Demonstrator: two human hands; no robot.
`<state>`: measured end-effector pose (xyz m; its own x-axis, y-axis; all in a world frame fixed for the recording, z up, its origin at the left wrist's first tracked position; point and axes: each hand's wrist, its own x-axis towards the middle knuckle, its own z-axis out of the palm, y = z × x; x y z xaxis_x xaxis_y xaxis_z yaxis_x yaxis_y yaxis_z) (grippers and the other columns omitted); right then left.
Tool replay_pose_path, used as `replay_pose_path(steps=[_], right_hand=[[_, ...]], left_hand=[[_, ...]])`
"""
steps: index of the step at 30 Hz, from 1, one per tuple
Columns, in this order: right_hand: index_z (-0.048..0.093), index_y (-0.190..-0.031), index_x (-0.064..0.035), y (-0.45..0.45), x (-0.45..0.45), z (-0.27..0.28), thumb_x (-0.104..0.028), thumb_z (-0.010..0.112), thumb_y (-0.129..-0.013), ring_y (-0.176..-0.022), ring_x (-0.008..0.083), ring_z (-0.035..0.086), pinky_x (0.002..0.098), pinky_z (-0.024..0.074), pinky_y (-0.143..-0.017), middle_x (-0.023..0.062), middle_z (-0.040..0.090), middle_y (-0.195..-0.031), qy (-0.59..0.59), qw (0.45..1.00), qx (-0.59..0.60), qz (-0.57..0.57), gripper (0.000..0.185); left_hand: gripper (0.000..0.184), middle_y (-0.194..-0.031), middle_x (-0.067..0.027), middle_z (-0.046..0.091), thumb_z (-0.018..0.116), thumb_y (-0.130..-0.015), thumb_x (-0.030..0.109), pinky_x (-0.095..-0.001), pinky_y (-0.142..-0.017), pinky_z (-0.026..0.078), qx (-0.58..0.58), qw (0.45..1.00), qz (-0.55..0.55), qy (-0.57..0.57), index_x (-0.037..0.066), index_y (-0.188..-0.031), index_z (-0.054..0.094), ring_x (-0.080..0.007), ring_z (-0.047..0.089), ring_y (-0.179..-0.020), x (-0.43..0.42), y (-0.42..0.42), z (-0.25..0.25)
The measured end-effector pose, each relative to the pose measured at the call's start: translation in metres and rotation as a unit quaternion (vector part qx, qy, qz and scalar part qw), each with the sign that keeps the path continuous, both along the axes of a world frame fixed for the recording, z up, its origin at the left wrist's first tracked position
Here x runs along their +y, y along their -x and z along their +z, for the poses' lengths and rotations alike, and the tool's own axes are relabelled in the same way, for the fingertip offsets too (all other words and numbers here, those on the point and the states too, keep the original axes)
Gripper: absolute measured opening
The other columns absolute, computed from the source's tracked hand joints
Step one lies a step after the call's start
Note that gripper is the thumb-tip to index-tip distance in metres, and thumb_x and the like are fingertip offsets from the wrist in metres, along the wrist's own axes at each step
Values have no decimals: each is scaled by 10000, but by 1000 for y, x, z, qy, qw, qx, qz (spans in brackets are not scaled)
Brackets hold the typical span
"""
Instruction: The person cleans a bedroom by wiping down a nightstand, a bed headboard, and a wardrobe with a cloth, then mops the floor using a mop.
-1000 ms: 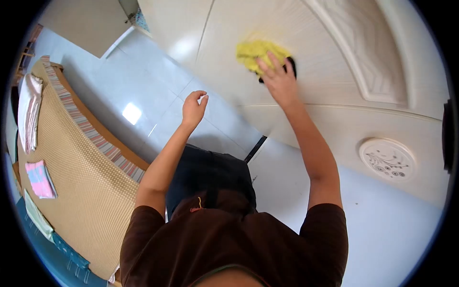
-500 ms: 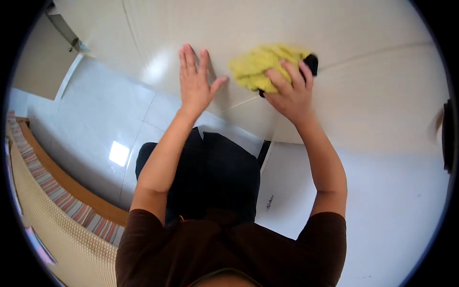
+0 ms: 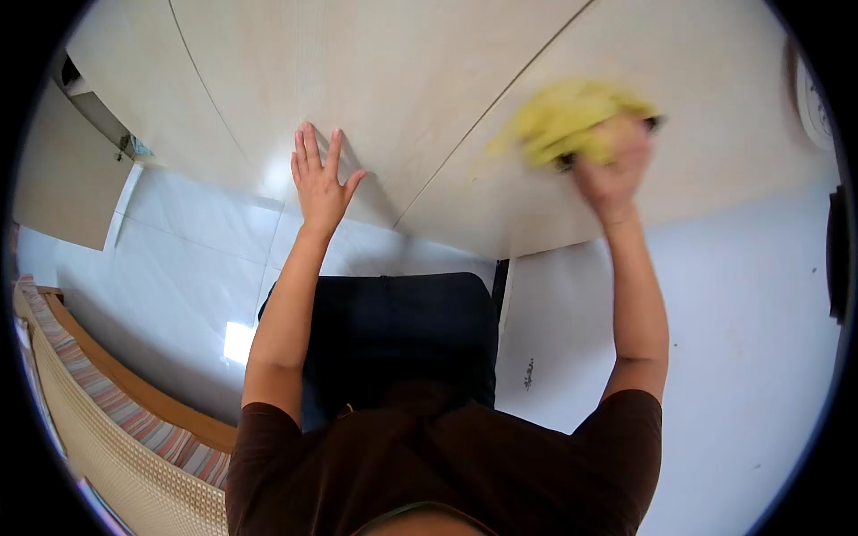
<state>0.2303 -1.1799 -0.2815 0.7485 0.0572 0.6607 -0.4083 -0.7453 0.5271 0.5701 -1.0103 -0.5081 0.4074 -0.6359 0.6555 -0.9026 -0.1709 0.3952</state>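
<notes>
My right hand (image 3: 617, 165), smeared by motion, grips a yellow cloth (image 3: 572, 116) with dark patches at its edge. Cloth and hand are against a pale wood-grain cabinet front (image 3: 429, 80), right of the dark seam between two panels. Farther left, my left hand (image 3: 322, 188) has its fingers spread over the same front, thumb out to the side, with nothing in it. Whether its whole palm touches the panel I cannot tell.
A cabinet door (image 3: 71, 170) stands open at the far left. Below it lies a shiny tiled floor (image 3: 197, 259). A bed edge with a striped cover (image 3: 134, 402) runs along the lower left. To the right is a white wall (image 3: 733, 357) with a small dark scribble.
My right hand has moved right with the yellow cloth. My left hand appears lower and farther left, and the whole view has shifted, showing the panel seams more clearly.
</notes>
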Motion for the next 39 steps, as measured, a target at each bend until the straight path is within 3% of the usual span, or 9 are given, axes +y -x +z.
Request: replay_pose_path(steps=[8, 12, 16, 21, 25, 30, 33, 37, 39], right_hand=[[648, -1244, -115, -63, 4, 86, -93, 586, -788, -1313, 483, 379, 507, 286, -1127, 239, 449, -1411, 100, 955, -259, -104, 460], [677, -1220, -227, -81, 21, -71, -129, 645, -738, -1388, 359, 333, 686, 260, -1089, -27, 415, -1511, -81, 960, -267, -2, 493], [683, -1226, -191, -33, 59, -247, -146, 596, -816, -1336, 196, 423, 518, 402, -979, -148, 319, -1565, -196, 956, 191, -111, 421], [663, -1258, -190, 11, 56, -272, -153, 563, -853, -1341, 171, 440, 502, 306, -1126, -141, 331, -1565, -264, 942, 173, -117, 419], [549, -1335, -121, 29, 27, -132, -32, 574, -842, -1308, 412, 431, 562, 311, -1097, 144, 529, -1374, -189, 942, -271, -65, 502], [588, -1308, 3, 75, 7, 57, 51, 463, -809, -1260, 449, 433, 529, 273, -1121, 268, 464, -1400, -51, 896, -430, -98, 516], [592, -1303, -7, 82, -17, 21, 58, 470, -798, -1259, 445, 434, 530, 273, -1124, 264, 460, -1408, 35, 916, -363, -167, 523], [305, -1500, -133, 60, 3, -168, -182, 708, -777, -1432, 457, 269, 674, 204, -1138, 125, 366, -1518, -114, 924, -346, -114, 828], [449, -1403, -148, 61, 30, -281, -208, 724, -751, -1430, 471, 254, 680, 223, -1136, 105, 391, -1442, -135, 939, -256, -183, 710]], left_hand=[[1000, -1592, -296, 121, 853, -717, 328, -528, -1113, 332, -40, 999, -4, 0, 140, -1537, 312, -502, 222, -1437, -2, -1, -3], [992, -1593, -291, 126, 847, -726, 322, -519, -1110, 337, -63, 998, -11, -15, 141, -1539, 307, -495, 220, -1441, 0, -8, -2], [956, -1600, -257, 158, 836, -744, 286, -502, -1084, 352, -57, 998, -22, -28, 184, -1539, 315, -451, 228, -1454, 5, -10, 1], [904, -1604, -231, 178, 811, -777, 250, -485, -1080, 356, -76, 995, -28, -63, 212, -1538, 325, -420, 227, -1464, 17, -15, 12], [889, -1607, -237, 150, 804, -785, 240, -494, -1107, 331, -68, 995, -58, -50, 191, -1535, 330, -422, 214, -1468, 13, -17, 13], [855, -1607, -258, 111, 776, -818, 209, -494, -1152, 283, -33, 995, -89, -29, 138, -1536, 316, -436, 191, -1469, 12, -6, 12], [804, -1606, -269, 98, 735, -861, 186, -487, -1160, 269, 26, 994, -104, -3, 108, -1536, 305, -443, 174, -1473, 14, 2, 18], [815, -1612, -260, 90, 730, -866, 172, -471, -1168, 253, -1, 996, -90, 23, 106, -1546, 285, -421, 158, -1485, 10, 10, 39], [822, -1615, -253, 85, 729, -866, 169, -469, -1170, 250, -2, 995, -94, 16, 109, -1550, 276, -416, 152, -1488, 8, 9, 43]])
